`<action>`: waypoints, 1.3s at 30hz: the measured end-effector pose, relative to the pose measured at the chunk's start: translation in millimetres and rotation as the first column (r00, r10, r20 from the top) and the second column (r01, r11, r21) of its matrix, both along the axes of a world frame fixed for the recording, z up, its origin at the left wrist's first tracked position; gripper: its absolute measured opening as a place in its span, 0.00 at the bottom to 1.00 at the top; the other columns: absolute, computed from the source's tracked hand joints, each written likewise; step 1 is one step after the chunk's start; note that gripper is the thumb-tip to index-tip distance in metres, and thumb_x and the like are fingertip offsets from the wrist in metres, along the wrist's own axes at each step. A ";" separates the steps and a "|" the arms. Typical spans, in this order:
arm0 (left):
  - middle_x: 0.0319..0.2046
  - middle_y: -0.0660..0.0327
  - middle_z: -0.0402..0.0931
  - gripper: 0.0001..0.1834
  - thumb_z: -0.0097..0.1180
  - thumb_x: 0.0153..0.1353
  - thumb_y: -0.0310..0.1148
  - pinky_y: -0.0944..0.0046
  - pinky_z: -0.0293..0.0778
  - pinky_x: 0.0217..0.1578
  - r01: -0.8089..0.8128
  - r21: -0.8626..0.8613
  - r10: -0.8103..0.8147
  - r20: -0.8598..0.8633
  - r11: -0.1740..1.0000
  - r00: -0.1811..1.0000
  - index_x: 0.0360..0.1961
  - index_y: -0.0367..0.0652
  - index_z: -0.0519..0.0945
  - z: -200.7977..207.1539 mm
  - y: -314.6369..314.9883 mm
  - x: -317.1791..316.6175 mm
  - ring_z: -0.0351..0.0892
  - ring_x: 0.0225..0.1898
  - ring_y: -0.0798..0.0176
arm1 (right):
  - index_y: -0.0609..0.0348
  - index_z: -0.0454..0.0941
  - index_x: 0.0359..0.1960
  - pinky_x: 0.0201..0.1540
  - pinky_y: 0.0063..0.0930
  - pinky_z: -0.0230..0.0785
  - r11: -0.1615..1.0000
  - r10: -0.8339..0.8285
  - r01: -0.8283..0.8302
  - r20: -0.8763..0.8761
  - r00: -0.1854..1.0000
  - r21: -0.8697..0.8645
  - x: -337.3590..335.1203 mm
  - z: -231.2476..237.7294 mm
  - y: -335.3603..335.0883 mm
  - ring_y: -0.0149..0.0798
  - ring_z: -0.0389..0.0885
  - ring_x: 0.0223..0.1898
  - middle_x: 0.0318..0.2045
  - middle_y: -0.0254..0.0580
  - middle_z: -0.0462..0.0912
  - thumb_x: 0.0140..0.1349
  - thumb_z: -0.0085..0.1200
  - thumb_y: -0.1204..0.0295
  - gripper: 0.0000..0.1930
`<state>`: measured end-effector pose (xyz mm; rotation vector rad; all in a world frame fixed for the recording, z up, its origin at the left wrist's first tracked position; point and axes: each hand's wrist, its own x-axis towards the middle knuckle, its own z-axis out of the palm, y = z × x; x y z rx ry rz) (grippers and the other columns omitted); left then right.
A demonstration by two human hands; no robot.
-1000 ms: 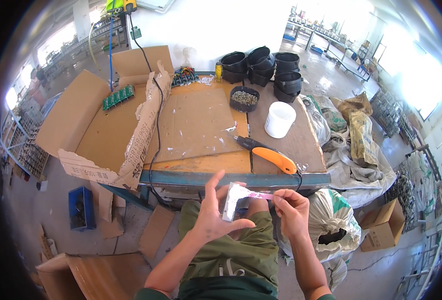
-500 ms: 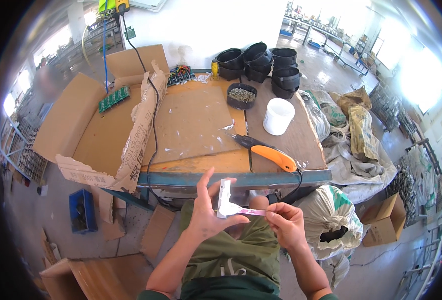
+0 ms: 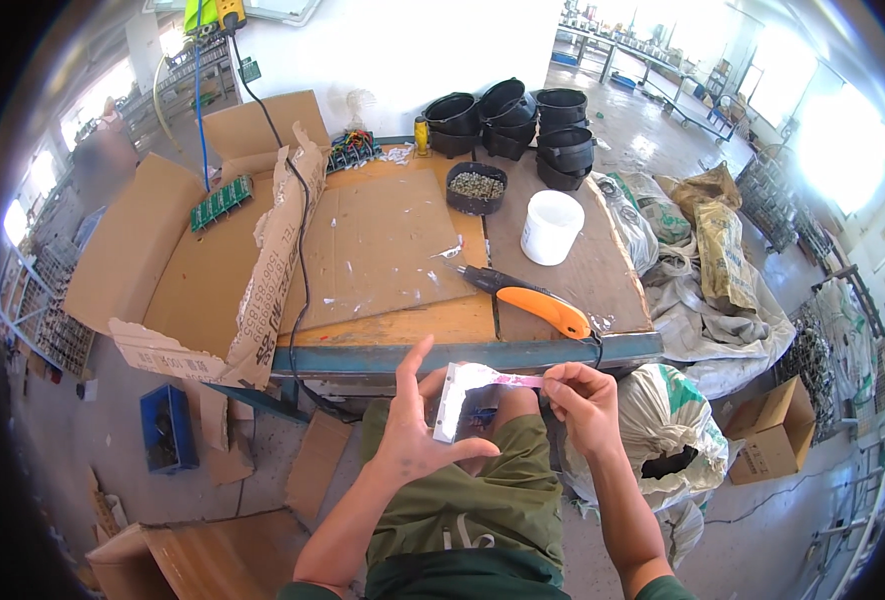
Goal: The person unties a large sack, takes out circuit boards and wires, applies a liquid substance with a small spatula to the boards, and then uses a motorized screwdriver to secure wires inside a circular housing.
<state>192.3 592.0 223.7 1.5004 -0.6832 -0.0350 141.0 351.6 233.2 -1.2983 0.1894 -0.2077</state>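
Note:
In front of the table's near edge, my left hand [image 3: 410, 430] is closed on a small flat white piece [image 3: 449, 408], with its index finger raised and its thumb stretched along the lower side. From the top of that piece a thin white and pink peeling strip [image 3: 508, 380] runs to the right. My right hand [image 3: 585, 408] pinches the strip's far end between thumb and fingers and keeps it taut. Which fingers support the piece from behind is hidden. On the table beyond lies an orange and black electric screwdriver [image 3: 548, 310].
A white bucket [image 3: 552, 230], a black tray [image 3: 476, 203] of small metal parts and stacked black pots [image 3: 565, 150] stand on the table. At left, a torn cardboard box [image 3: 123, 245] holds a green circuit board [image 3: 222, 203]. Sacks [image 3: 663, 420] and a carton [image 3: 775, 430] are at right.
My right hand has moved up and slightly right with the strip. The strip now leaves the top of the white piece instead of its lower part. My left hand stays nearly still.

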 end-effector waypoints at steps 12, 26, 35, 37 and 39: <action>0.61 0.46 0.74 0.73 0.86 0.37 0.40 0.62 0.73 0.56 0.024 0.030 -0.023 -0.035 0.999 0.999 0.75 0.44 0.41 -7.9 3.7 4.4 0.77 0.56 0.60 | 0.65 0.84 0.38 0.25 0.14 0.60 0.991 0.079 -0.066 -0.110 0.991 0.117 -22.1 3.6 10.9 0.20 0.72 0.23 0.27 0.34 0.83 0.63 0.61 0.79 0.04; 0.61 0.44 0.74 0.73 0.86 0.38 0.41 0.52 0.71 0.61 0.113 -0.022 -0.115 -0.113 0.993 0.987 0.75 0.41 0.41 -6.7 6.0 -3.8 0.76 0.61 0.51 | 0.66 0.84 0.37 0.26 0.13 0.61 0.999 -0.014 0.014 -0.008 1.000 -0.031 -24.5 3.2 5.9 0.18 0.72 0.23 0.27 0.30 0.83 0.63 0.59 0.82 0.03; 0.57 0.53 0.78 0.72 0.87 0.35 0.37 0.73 0.71 0.41 0.066 -0.021 -0.068 -0.080 0.998 0.994 0.74 0.46 0.45 1.1 3.0 -6.8 0.69 0.35 0.73 | 0.64 0.84 0.38 0.24 0.15 0.57 0.974 -0.216 0.211 0.062 0.974 0.076 -1.9 24.5 -51.1 0.21 0.72 0.23 0.28 0.35 0.84 0.63 0.61 0.79 0.04; 0.56 0.53 0.78 0.72 0.87 0.35 0.38 0.74 0.71 0.39 0.018 -0.047 -0.024 -0.136 0.999 0.990 0.74 0.45 0.45 -0.2 5.1 -9.6 0.69 0.34 0.75 | 0.63 0.84 0.37 0.24 0.15 0.56 0.960 -0.278 0.276 0.152 0.948 0.035 14.4 39.9 -67.5 0.21 0.69 0.23 0.28 0.35 0.82 0.65 0.57 0.77 0.04; 0.54 0.52 0.79 0.70 0.87 0.36 0.38 0.74 0.73 0.36 0.008 -0.062 -0.017 -0.157 0.998 0.987 0.74 0.46 0.47 -6.3 6.7 -13.3 0.71 0.32 0.75 | 0.63 0.83 0.37 0.25 0.16 0.58 0.939 -0.316 0.341 0.278 0.907 -0.045 44.0 60.9 -83.0 0.21 0.70 0.23 0.28 0.33 0.82 0.66 0.56 0.76 0.05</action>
